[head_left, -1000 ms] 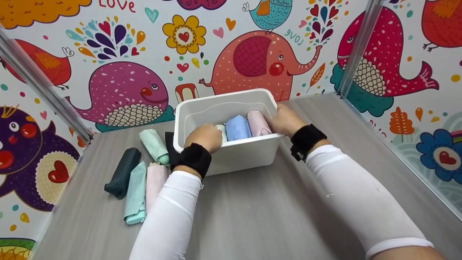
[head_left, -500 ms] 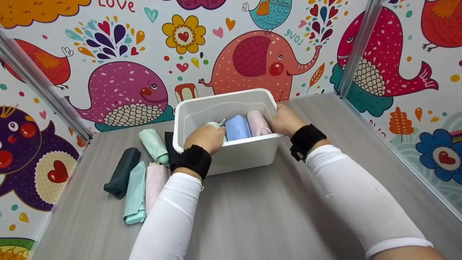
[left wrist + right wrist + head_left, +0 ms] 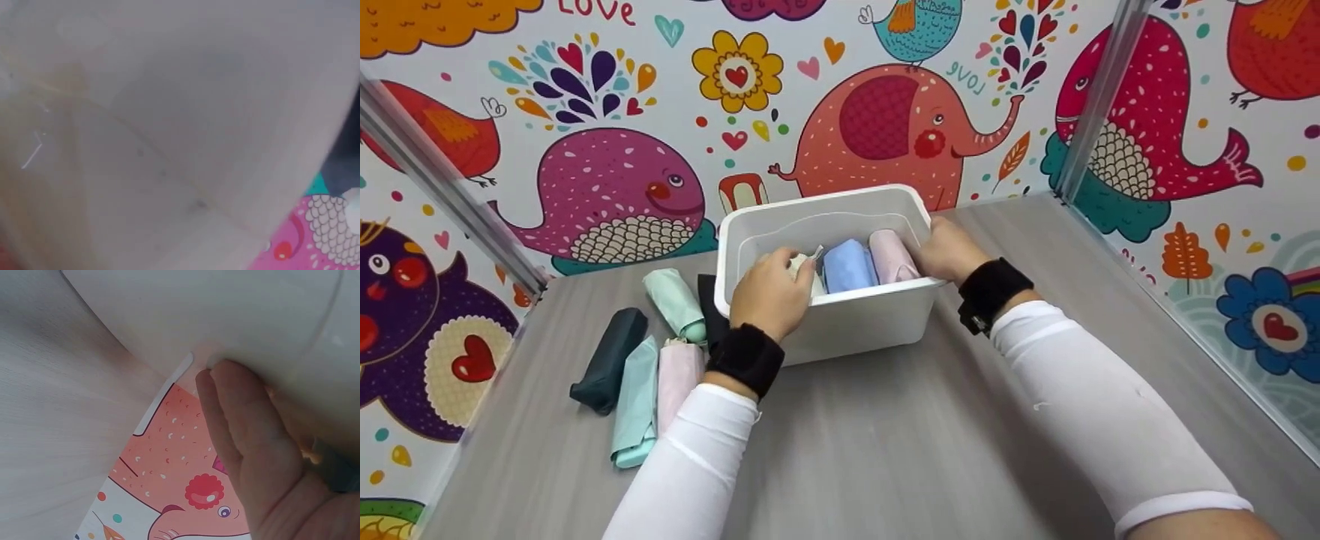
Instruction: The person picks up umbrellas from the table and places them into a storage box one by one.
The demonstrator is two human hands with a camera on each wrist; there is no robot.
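A white plastic storage bin (image 3: 859, 322) holds a blue folded umbrella (image 3: 849, 266), a pink folded umbrella (image 3: 892, 256) and a cream folded umbrella (image 3: 814, 282). My left hand (image 3: 771, 294) reaches over the bin's front rim at the left. Its thumb and fingers stand apart about the cream umbrella, which they partly hide. In the left wrist view the bin's wall (image 3: 225, 112) fills most of the picture and no finger shows clearly. With my right hand (image 3: 952, 250) I hold the bin's right end; in the right wrist view those fingers (image 3: 253, 416) lie along its outer wall.
Left of the bin, several folded umbrellas lie on the grey table (image 3: 870, 450): dark green (image 3: 611, 360), mint (image 3: 673, 301), turquoise (image 3: 636, 405) and pale pink (image 3: 679, 379). A black item (image 3: 711, 309) sits against the bin. Patterned walls (image 3: 645, 180) enclose the table.
My left hand has risen slightly and moved left, its thumb and fingers spreading, so more of the cream umbrella shows. My right hand stays at the bin's end.
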